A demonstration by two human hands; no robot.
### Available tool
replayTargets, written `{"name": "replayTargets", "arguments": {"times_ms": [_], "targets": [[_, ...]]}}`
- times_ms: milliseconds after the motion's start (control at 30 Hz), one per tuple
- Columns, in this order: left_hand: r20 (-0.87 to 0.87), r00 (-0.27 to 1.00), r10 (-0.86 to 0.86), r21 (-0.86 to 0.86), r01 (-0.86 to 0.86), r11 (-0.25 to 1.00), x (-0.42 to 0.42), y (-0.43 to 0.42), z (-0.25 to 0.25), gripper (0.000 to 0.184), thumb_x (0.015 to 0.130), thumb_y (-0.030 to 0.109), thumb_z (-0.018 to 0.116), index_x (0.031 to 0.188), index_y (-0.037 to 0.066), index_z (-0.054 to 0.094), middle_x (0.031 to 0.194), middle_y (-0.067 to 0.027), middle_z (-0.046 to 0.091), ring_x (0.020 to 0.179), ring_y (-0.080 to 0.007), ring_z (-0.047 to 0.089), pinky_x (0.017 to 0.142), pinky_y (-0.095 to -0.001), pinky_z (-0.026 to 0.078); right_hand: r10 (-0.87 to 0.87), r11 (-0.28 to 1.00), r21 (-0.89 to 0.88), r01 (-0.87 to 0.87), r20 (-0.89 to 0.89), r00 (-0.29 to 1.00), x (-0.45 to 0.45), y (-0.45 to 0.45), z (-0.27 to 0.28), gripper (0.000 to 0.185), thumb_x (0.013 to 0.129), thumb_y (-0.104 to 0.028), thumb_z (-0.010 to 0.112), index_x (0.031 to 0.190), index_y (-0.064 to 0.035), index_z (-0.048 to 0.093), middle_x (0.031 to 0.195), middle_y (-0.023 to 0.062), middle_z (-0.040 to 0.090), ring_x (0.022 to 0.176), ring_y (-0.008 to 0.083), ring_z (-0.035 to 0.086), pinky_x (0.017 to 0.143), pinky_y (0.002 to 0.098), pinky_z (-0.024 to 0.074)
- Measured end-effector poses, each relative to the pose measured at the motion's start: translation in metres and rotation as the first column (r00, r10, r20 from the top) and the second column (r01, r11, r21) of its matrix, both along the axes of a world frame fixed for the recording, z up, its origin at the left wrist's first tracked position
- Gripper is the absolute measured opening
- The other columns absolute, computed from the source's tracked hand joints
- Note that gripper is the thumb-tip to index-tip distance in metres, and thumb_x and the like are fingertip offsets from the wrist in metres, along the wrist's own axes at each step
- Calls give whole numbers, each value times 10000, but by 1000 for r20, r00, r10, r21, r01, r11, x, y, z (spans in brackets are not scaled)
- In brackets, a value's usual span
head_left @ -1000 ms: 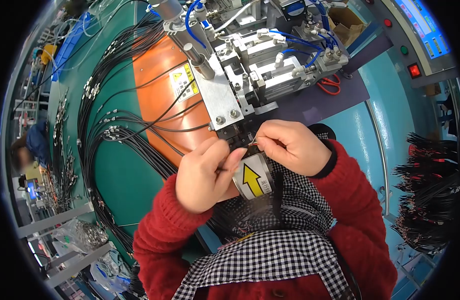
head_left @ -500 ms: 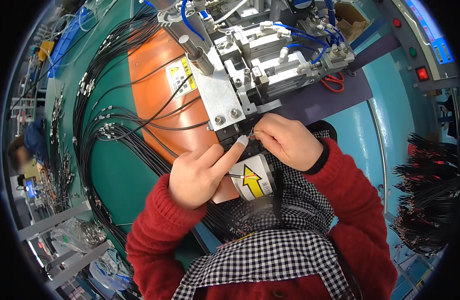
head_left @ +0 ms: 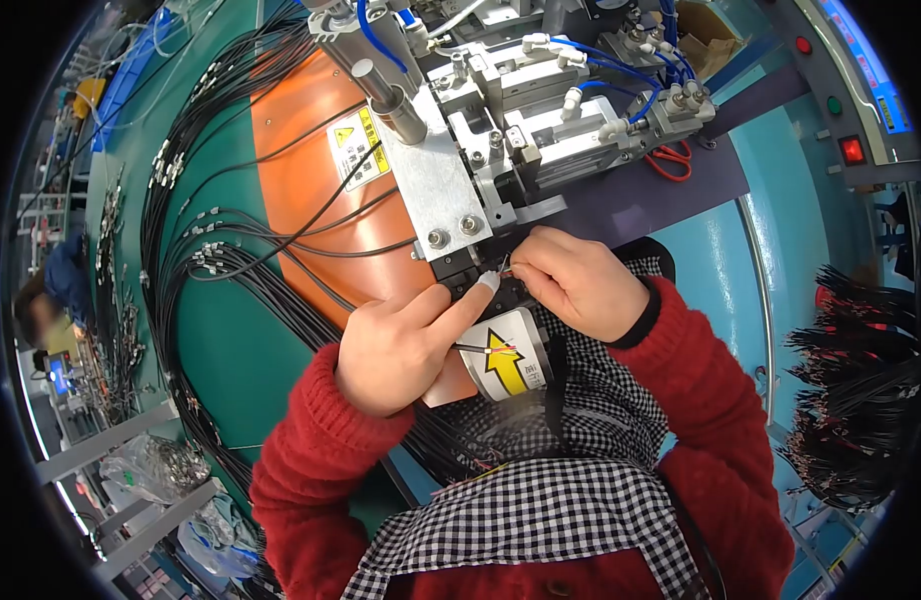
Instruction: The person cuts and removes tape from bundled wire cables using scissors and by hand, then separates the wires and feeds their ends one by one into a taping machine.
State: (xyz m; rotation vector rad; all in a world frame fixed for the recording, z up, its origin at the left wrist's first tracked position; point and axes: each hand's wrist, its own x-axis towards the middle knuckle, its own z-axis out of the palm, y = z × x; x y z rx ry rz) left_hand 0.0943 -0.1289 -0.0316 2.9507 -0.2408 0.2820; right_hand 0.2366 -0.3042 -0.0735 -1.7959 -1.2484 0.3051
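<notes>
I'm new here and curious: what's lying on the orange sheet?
Black cables cross the orange sheet, which also bears a label. The left hand covers part of the sheet's lower end; whatever lies there cannot be seen.

At two o'clock, the view's edge cuts off the blue-lit rectangular screen (head_left: 866,62). The bare left hand (head_left: 393,348) hides part of a thin black cable (head_left: 471,349); the bare right hand's (head_left: 579,285) fine wires (head_left: 506,267) are too small to count.

Green bench top (head_left: 231,380): black cable bundles (head_left: 266,290) (in long curves) | dark purple board (head_left: 641,215): red scissor handles (head_left: 671,177)
</notes>
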Motion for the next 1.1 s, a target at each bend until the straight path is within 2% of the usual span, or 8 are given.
{"name": "replayTargets", "arguments": {"times_ms": [167,333,467,500,667,833,967,1100], "targets": [[-9,1000,-8,30,8,1000,1,0,1,366,721,4,625,1071,96,682,697,14,513,521,-120,460,470,-241,411,37,998,-54,-34,41,998,1,-2,4,89,838,-51,614,922,-50,586,903,48,585,677,234,563,609,316,482],[6,1000,-3,23,3,1000,1,0,-2,377,717,4,626,1077,100,684,690,14,503,519,-121,455,465,-244,407,-8,1000,-15,13,323,947,0,-1,-2,73,817,-38,615,882,-48,584,846,38,582,622,203,525,570,291,445],[3,1000,-5,35,5,999,2,0,0,384,718,3,624,1085,101,684,686,13,500,515,-123,451,462,-247,406,-10,999,-37,1,-240,971,0,0,2,51,825,2,595,864,-29,604,762,39,582,580,149,475,521,257,380],[4,1000,-8,36,8,999,2,-1,0,384,718,3,624,1085,101,684,686,13,500,515,-123,451,462,-247,406,-13,999,-37,4,-239,971,0,-1,1,51,825,2,595,864,-29,604,762,39,582,580,149,475,521,257,380],[-23,1000,5,47,-4,999,2,-1,1,389,719,3,623,1090,102,685,686,13,503,513,-126,450,458,-249,405,-12,993,-100,-67,-639,769,4,1,-7,54,792,-39,622,824,-57,583,748,23,576,557,165,480,529,269,396],[15,1000,-27,40,27,999,1,4,-9,442,760,58,622,1189,168,625,735,20,446,462,-118,384,365,-242,345,-49,993,-114,8,-359,932,-3,2,6,59,788,-41,623,828,-53,582,731,22,584,546,171,490,515,284,400],[17,1000,-25,45,24,999,0,3,-9,442,763,61,620,1192,168,625,737,20,447,461,-117,383,367,-240,351,-139,990,35,137,95,986,-10,6,-1,54,786,-34,613,825,-48,579,694,30,586,532,171,492,502,295,398],[-17,1000,3,35,-3,999,1,-1,0,417,724,6,624,1122,122,671,696,16,494,494,-120,433,425,-244,386,-186,982,50,183,45,982,-16,7,-4,48,792,-36,607,830,-44,578,673,38,593,530,168,496,495,286,398]]}}
